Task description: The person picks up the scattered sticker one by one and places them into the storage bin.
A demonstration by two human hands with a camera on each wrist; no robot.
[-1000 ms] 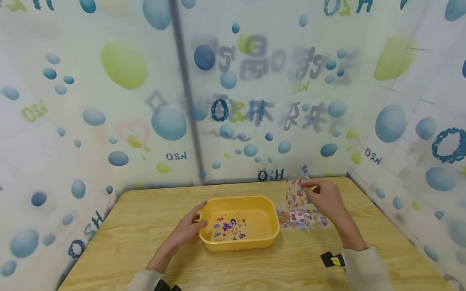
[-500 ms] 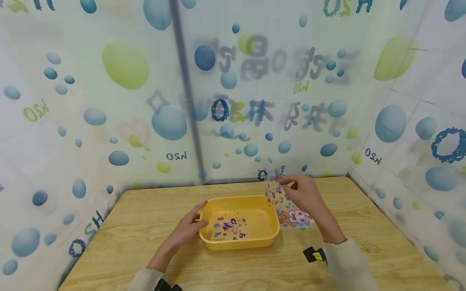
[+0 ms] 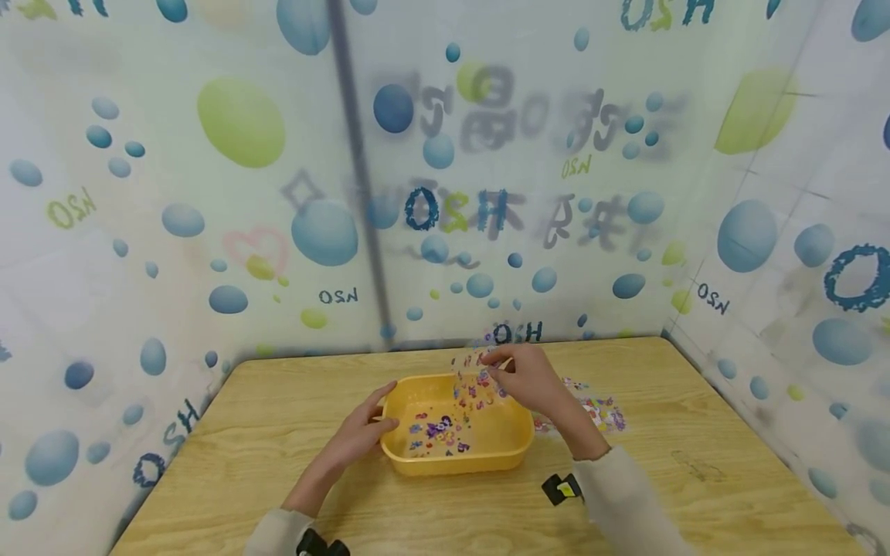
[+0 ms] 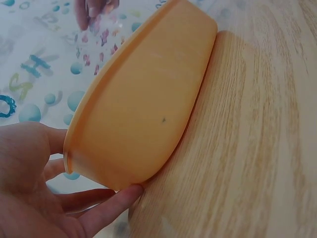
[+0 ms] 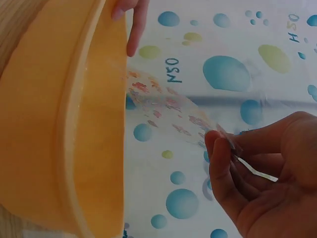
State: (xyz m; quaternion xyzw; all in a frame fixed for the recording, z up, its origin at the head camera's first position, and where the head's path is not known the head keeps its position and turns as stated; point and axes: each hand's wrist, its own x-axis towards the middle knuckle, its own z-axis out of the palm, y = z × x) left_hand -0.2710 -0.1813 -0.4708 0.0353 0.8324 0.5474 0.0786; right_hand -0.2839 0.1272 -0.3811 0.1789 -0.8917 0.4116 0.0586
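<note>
A yellow plastic tub [image 3: 497,436] sits on the wooden table, with a cluster of small colourful stickers [image 3: 438,429] showing in its left half. My left hand [image 3: 358,432] grips the tub's left end, thumb over the rim and fingers along the outside, as the left wrist view [image 4: 44,183] also shows. Between thumb and fingertips, my right hand [image 3: 530,378] pinches the edge of a clear sticker sheet [image 5: 171,106] dotted with small coloured figures. That sheet hangs over the tub's back right part, its lower end reaching in past the rim.
Right of the tub, partly hidden behind my right forearm, a bright printed sheet [image 3: 606,415] lies on the table [image 3: 292,401]. A curtain [image 3: 480,255] with blue and green bubbles stands along the table's back edge, and more of it rises on both sides.
My right hand has moved left with the clear sticker sheet, from above the printed sheet to over the tub. The left hand and the tub have stayed in place.
</note>
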